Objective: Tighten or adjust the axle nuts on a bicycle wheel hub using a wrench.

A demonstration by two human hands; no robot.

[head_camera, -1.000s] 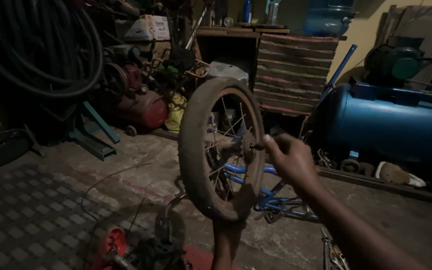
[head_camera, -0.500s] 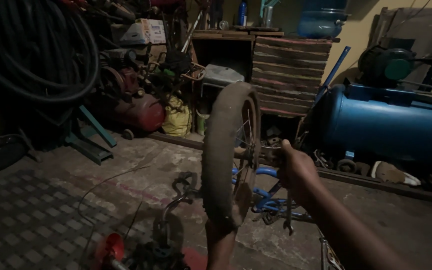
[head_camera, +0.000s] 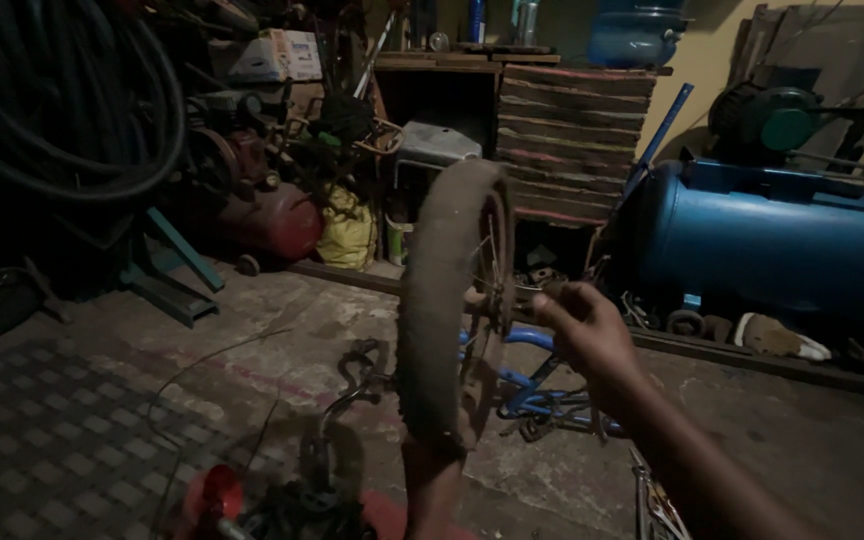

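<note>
A small bicycle wheel (head_camera: 447, 300) with a dusty grey tyre and thin spokes stands upright in front of me, nearly edge-on. My left hand (head_camera: 434, 458) grips the tyre from below, and its forearm rises from the bottom edge of the view. My right hand (head_camera: 584, 335) reaches in from the right, with fingertips pinched at the hub and axle (head_camera: 508, 300) on the wheel's right side. On the floor behind the wheel lies a blue bicycle frame (head_camera: 537, 395).
A large blue tank (head_camera: 772, 250) lies at the right with a green motor on it. A wooden shelf (head_camera: 577, 140), a red tank (head_camera: 277, 220), coiled black hoses (head_camera: 62, 110) and clutter line the back. A red part (head_camera: 214, 495) and handlebar (head_camera: 357, 370) lie near my feet.
The wheel has turned from showing its spoked side to nearly edge-on and shifted right. My right hand stayed at the hub and moved with it.
</note>
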